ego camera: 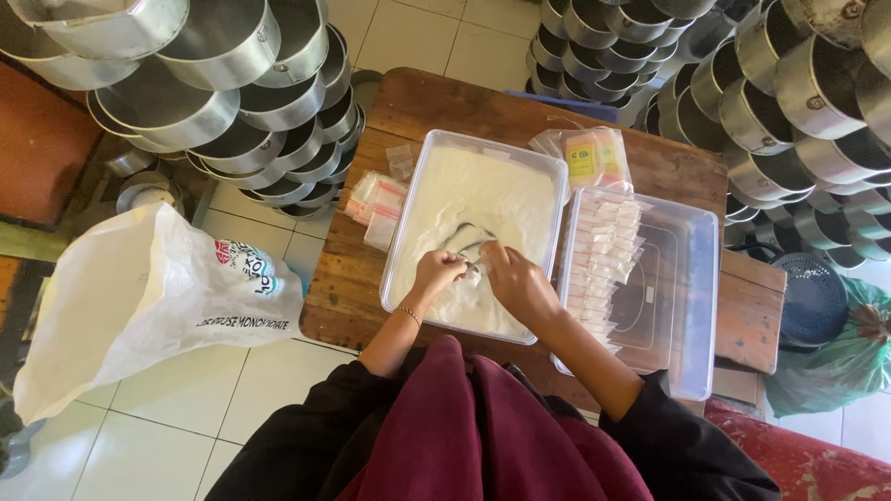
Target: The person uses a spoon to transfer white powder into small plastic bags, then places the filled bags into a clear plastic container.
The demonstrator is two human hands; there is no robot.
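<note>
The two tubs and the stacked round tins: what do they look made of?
Powder tub and packet tub: likely clear plastic, since the table grain shows through the walls. Round tins: apparently metal, grey and dully shiny with bright reflections. Table: wood, visible grain, brown varnished look.

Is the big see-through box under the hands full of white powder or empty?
Partly full: white powder covers the clear rectangular plastic tub's bottom, scooped thin near both hands.

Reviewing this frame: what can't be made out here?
- Head view: what the left hand and right hand pinch over the white powder tub; too small, fingers cover it.
- Sachet row contents: too small.
- Second clear tub: near corner hidden by the right sleeve.
</note>
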